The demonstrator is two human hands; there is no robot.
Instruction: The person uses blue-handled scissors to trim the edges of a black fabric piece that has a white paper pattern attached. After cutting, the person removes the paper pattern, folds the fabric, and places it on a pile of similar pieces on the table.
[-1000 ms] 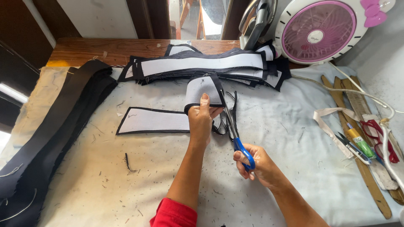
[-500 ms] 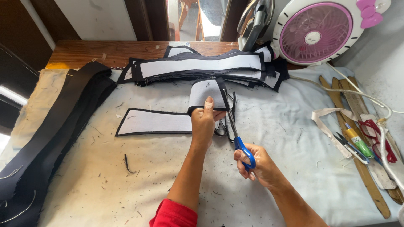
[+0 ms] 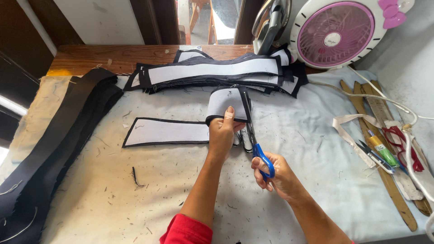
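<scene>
Scissors (image 3: 253, 131) had crept further along the folded white strip (image 3: 224, 103) pinched by left hand (image 3: 222, 132); right hand (image 3: 275, 171) gripped blue handles

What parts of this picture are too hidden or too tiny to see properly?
Head view only:
- The fabric strip: its folded-up end is partly covered by the left hand.
- The scissors: the right hand hides part of the blue handles.
- The pink fan: cut off by the top edge.
- Small tools at right: too small to identify.

Left-hand fingers (image 3: 216, 135) hidden under folded strip (image 3: 181, 132), fan (image 3: 338, 32) cut off — top edge
</scene>
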